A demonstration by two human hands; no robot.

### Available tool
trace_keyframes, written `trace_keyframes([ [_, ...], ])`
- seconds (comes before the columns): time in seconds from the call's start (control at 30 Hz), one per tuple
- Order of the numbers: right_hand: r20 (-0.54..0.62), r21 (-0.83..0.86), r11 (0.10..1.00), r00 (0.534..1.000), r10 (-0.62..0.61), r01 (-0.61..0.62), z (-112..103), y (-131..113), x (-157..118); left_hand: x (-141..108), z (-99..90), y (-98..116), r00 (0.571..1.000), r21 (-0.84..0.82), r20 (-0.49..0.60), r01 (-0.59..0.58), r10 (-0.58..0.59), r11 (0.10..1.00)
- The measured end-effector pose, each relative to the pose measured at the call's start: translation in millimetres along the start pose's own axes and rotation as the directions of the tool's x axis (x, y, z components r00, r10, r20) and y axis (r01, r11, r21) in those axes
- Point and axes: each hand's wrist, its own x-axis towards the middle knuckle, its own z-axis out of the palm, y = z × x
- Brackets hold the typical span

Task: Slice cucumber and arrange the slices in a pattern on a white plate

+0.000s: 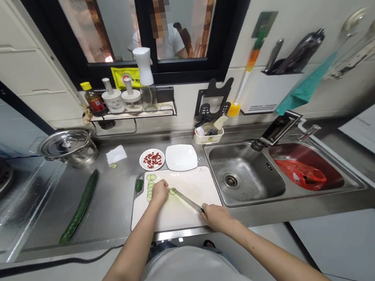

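Note:
My right hand [218,217] grips the handle of a kitchen knife [188,201], whose blade points up and left over the white cutting board [194,182]. At the tip of the blade is a thin cucumber slice [172,191]. Curled fingers of my left hand [160,192] are low over the board, just left of that slice; what they hold, if anything, is hidden. Beside this hand, overlapping cucumber slices [150,187] form a column along the board's left part. A cucumber end piece [139,185] lies at the board's upper left corner.
A whole cucumber [82,208] lies on the steel counter at left, near a lidded pot [68,146]. Behind the board are a plate of chopped red pieces [152,160] and a square white plate [181,157]. A double sink [246,171] adjoins at right, with a red bag [301,174].

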Motion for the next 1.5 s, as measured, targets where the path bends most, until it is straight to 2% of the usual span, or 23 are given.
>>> trace_keyframes([
  [0.17, 0.016, 0.002, 1.000, 1.000, 0.001, -0.001, 2, 3, -6, -1, 0.9, 0, 1.000, 0.006, -0.010, -0.010, 0.010, 1.000],
  [0.53, 0.064, 0.007, 0.998, 0.996, 0.063, -0.064, -7, 0, -26, -7, -0.7, 2, 1.000, 0.000, -0.015, -0.020, 0.020, 1.000],
  [0.77, 0.095, 0.043, 0.995, 0.992, 0.086, -0.091, -3, 11, -32, -16, -2.7, 4, 0.998, -0.003, -0.040, -0.050, 0.049, 0.999],
  [0.97, 0.053, 0.209, 0.970, 0.992, 0.118, -0.127, 4, 24, -29, -31, 1.1, 5, 0.989, 0.005, -0.097, -0.109, 0.109, 0.994],
  [1.13, -0.015, 0.357, 0.919, 0.982, 0.187, -0.169, 10, 21, -24, -40, 1.8, 9, 0.987, 0.050, -0.097, -0.127, 0.132, 0.991],
  [1.37, -0.041, 0.394, 0.909, 0.985, 0.168, -0.138, 20, 15, -20, -48, 6.0, 11, 0.981, 0.096, -0.106, -0.155, 0.165, 0.983],
  [1.5, -0.057, 0.427, 0.894, 0.983, 0.176, -0.135, 22, 15, -17, -46, 9.8, 12, 0.979, 0.044, -0.133, -0.151, 0.156, 0.988],
])
